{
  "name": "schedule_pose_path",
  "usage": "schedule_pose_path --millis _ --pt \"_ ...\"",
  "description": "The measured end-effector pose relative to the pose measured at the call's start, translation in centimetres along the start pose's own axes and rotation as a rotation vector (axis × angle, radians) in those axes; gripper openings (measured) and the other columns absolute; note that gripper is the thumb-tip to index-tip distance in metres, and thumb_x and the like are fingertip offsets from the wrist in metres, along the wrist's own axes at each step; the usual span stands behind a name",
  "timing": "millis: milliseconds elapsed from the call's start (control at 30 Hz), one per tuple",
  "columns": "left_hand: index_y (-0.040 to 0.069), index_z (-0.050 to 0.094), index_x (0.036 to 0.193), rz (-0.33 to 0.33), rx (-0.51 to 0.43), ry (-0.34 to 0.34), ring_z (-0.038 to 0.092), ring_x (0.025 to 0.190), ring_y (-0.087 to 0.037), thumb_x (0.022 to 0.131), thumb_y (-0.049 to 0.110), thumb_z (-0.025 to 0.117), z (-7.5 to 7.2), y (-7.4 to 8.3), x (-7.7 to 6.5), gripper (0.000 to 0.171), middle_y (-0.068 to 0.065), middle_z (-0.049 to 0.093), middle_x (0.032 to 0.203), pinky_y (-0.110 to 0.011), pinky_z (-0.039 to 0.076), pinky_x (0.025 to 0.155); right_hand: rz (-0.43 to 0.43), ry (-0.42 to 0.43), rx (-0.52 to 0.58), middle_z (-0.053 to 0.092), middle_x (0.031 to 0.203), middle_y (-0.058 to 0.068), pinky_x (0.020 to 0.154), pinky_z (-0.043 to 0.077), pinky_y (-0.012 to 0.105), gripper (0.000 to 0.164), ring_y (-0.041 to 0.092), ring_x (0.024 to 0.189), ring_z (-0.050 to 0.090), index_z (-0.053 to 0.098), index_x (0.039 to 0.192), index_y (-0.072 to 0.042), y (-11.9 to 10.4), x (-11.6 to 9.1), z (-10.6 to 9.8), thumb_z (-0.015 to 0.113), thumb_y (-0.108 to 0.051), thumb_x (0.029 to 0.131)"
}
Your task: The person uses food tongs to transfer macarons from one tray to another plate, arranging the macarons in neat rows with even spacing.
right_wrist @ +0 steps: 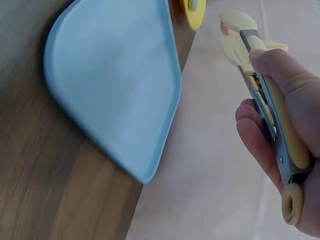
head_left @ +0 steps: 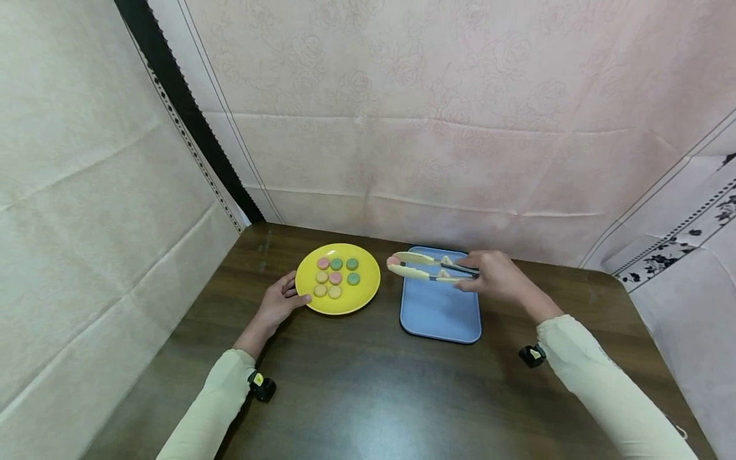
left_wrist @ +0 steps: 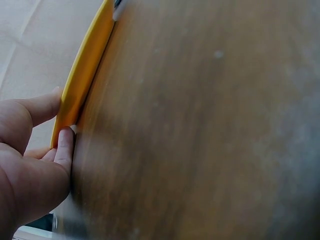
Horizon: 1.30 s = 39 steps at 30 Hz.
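On the left, my left hand (head_left: 278,303) pinches the near-left rim of a yellow plate (head_left: 365,287), thumb on the rim and fingers at its outer edge. Several small round macarons in pink, green (head_left: 353,278) and pale yellow (head_left: 335,292) lie on that plate. My right hand (head_left: 496,276) holds cream-and-metal tongs (right_wrist: 280,115) over the far part of a blue tray (head_left: 439,313). A pink macaron (head_left: 393,260) sits between the tong tips, which point left toward the plate. In the right wrist view, thumb and fingers press the tong arms from both sides.
The plate and tray stand side by side on a dark brown wooden table (head_left: 368,396), near its far edge. Pale patterned cloth (head_left: 402,160) hangs right behind that edge, with more cloth (head_left: 115,255) along the left. Light reflects off the table's front middle.
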<state>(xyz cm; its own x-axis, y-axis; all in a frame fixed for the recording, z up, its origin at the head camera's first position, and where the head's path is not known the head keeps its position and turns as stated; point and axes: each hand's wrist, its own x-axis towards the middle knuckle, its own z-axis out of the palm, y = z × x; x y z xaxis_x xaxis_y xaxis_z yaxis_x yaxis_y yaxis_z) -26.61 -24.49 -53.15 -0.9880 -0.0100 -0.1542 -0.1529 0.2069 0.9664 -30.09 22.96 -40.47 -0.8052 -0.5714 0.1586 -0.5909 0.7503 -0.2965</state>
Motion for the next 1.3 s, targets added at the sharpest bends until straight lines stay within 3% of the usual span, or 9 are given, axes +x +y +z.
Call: schedule_pose_path --millis 367,500,767,1067,1300 --pt "0.004 0.023 0.162 0.016 0.009 0.001 0.046 0.140 -0.036 0.096 0.011 0.073 -0.2 0.0 0.0 0.084 -0.021 0.038 0.160 -0.027 0.052 0.096 -0.161 -0.017 -0.004 0.076 0.099 0.005 0.067 0.054 0.033 0.040 0.011 0.075 0.064 0.078 0.116 -0.005 -3.5 2.8 2.3 0.084 -0.029 0.084" --pt "0.004 0.022 0.162 0.003 0.004 0.002 0.046 0.140 -0.035 0.095 0.010 0.073 -0.1 0.0 -0.2 0.085 -0.020 0.038 0.160 -0.030 0.051 0.099 -0.160 -0.056 -0.001 0.074 0.093 -0.001 0.063 0.050 0.029 0.041 0.006 0.069 0.057 0.078 0.118 -0.007 -4.3 3.5 3.0 0.083 -0.031 0.085" --pt "0.006 0.026 0.162 0.003 0.017 0.011 0.047 0.140 -0.035 0.095 0.013 0.074 0.0 0.0 0.0 0.083 -0.019 0.040 0.159 -0.033 0.051 0.102 -0.165 -0.101 -0.013 0.075 0.093 0.002 0.060 0.049 0.027 0.039 0.006 0.068 0.056 0.079 0.116 -0.010 -5.3 4.5 3.9 0.083 -0.032 0.084" --pt "0.005 0.023 0.163 -0.002 0.002 0.000 0.043 0.143 -0.037 0.096 0.012 0.073 -0.1 0.0 0.0 0.084 -0.021 0.035 0.161 -0.033 0.051 0.101 -0.158 -0.143 -0.014 0.076 0.100 0.005 0.069 0.055 0.033 0.042 0.014 0.080 0.066 0.078 0.119 -0.008 -5.8 4.7 4.4 0.084 -0.031 0.084" --pt "0.004 0.026 0.162 0.020 0.013 0.011 0.046 0.140 -0.036 0.095 0.010 0.073 0.0 0.0 -0.1 0.082 -0.021 0.040 0.159 -0.026 0.052 0.096 -0.122 -0.168 -0.028 0.076 0.102 0.002 0.071 0.055 0.034 0.042 0.014 0.084 0.067 0.078 0.120 -0.010 -6.1 5.0 4.7 0.084 -0.032 0.084"
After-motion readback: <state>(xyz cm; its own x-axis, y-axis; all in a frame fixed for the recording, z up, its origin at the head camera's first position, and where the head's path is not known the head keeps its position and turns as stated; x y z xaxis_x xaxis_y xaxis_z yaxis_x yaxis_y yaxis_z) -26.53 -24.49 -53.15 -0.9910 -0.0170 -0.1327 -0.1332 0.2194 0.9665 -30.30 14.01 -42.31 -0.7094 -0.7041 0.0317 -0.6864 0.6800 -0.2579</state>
